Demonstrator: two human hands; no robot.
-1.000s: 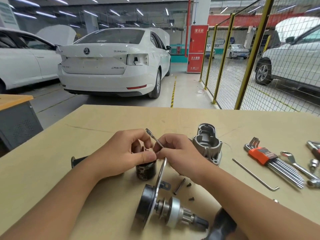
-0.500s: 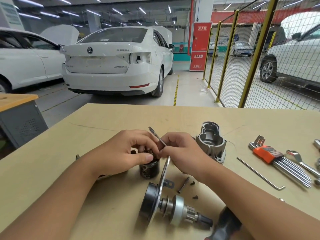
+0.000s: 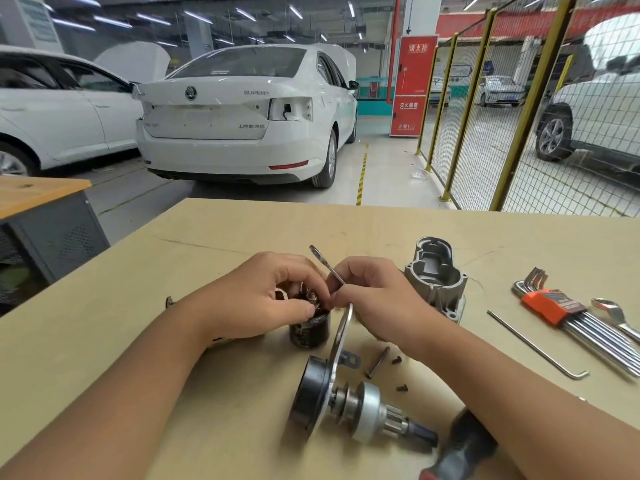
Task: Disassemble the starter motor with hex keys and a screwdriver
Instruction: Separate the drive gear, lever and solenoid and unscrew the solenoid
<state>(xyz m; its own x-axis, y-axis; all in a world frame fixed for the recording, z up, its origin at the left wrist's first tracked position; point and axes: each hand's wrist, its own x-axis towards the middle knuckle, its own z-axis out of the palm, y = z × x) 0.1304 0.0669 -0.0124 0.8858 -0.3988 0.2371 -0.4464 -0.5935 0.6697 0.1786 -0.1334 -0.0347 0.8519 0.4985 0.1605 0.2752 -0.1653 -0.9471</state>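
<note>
Both hands mid-bench over small black cylinder standing upright; left hand fingers curled round its top, right hand pinches thin wrench angled up between the hands. Armature assembly lies on its side toward near edge, bolt and screws just beside. Grey housing right of right hand. Loose hex key and hex key set toward right edge

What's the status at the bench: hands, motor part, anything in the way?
Left hand gripping the black cylindrical part. Right hand pinching a small wrench at its top. Loose screws lying nearby, not in the way.
</note>
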